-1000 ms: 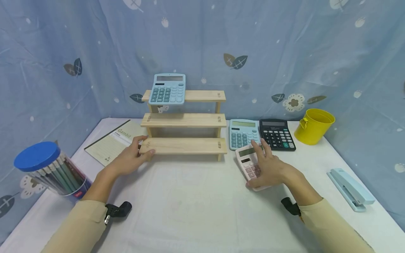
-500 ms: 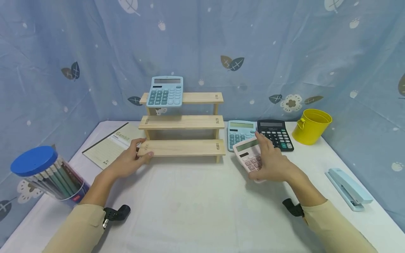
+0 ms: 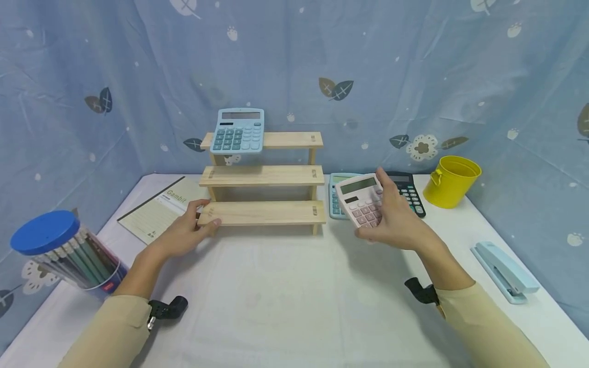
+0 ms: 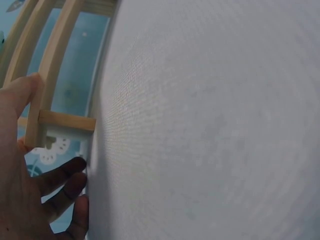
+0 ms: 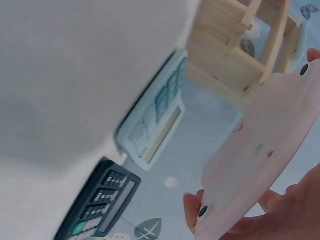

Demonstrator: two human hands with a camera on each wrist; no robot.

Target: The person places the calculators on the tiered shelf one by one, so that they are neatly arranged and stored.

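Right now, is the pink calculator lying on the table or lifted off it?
Lifted. The right hand grips the pink calculator tilted in the air; the right wrist view shows its underside clear of the white table.

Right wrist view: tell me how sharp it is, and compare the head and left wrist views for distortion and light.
Right wrist view: soft and tilted, the pale pink calculator blurred up close, the black calculator legible. Head view: sharp, evenly lit, faint shadows, wide-angle bowing at the edges; the three-tier wooden shelf stays crisp. Left wrist view: fisheye curves the white tablecloth, and the left hand is dim.
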